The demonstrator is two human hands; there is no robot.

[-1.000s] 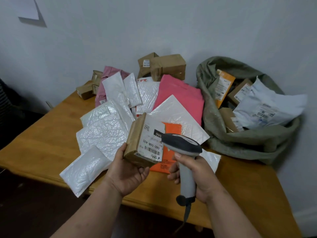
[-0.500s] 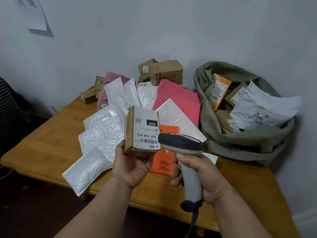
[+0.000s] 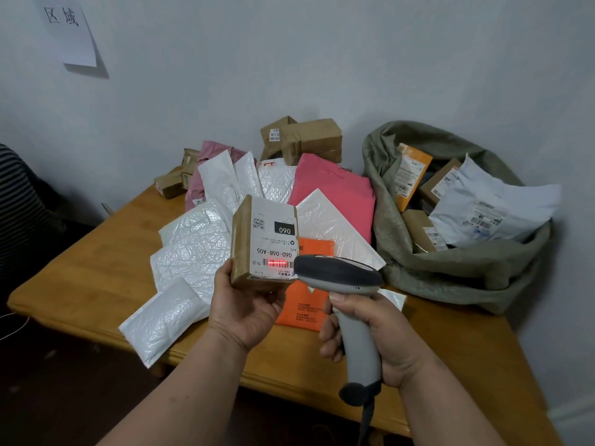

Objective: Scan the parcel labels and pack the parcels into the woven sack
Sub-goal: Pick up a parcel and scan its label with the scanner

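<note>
Gripped from below in the person's left hand [image 3: 246, 309], a small brown parcel [image 3: 264, 241] stands upright above the wooden table [image 3: 96, 278], its white label [image 3: 273, 243] turned toward the viewer with the print upside down. The thumb lies along the parcel's left edge and the fingers curl beneath its base. The right hand [image 3: 375, 338] is wrapped around the grey handle of a barcode scanner [image 3: 341, 275], whose dark head sits just right of the parcel's lower corner; a red scan line [image 3: 277, 263] falls across the barcode at the label's lower edge. On the table behind the hands lies a loose heap of parcels: white bubble mailers [image 3: 193, 249], an orange mailer [image 3: 306, 309] directly under the scanner, a pink mailer [image 3: 338, 191], and brown boxes [image 3: 309, 140] against the wall. At the table's right end, against the wall, the green woven sack [image 3: 457, 272] stands open, holding an orange packet [image 3: 410, 175], brown boxes and a white poly bag [image 3: 492, 210] with labels. A paper sign [image 3: 69, 30] hangs on the wall at upper left.
</note>
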